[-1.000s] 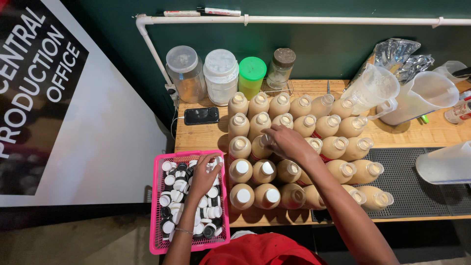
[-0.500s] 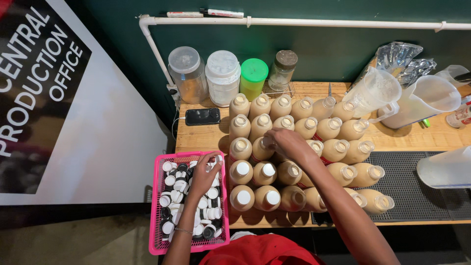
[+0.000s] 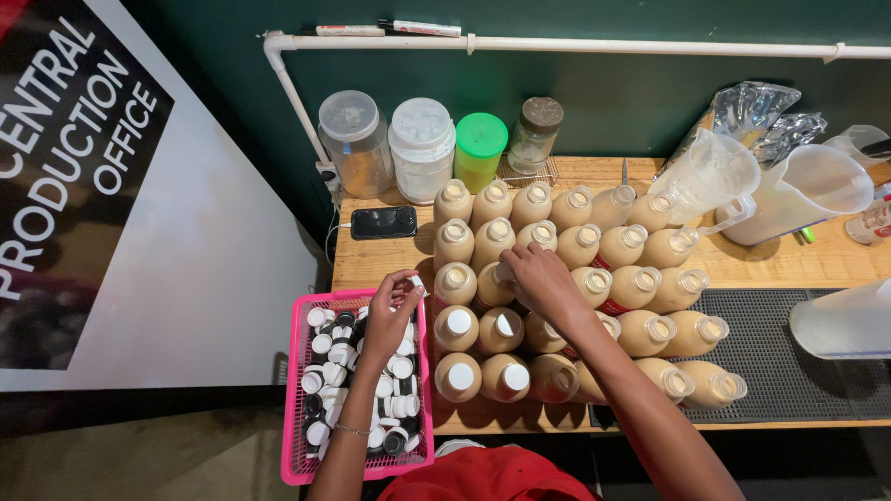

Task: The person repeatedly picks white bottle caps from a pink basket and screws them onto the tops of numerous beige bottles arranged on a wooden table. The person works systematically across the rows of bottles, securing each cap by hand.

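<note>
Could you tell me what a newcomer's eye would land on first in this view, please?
Most striking is the block of beige filled bottles packed in rows on the wooden table, the right hand resting among them. Next comes the bright pink basket of black and white caps at the table's left edge, with the left hand lifting a cap above it.

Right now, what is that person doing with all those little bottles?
A person is capping bottles of a creamy tan drink packed in rows on a wooden table. The left hand holds a small white cap above a pink basket full of black and white caps. The right hand rests on a bottle in the middle rows. A few bottles at the front left have white caps on; most are open.
</note>
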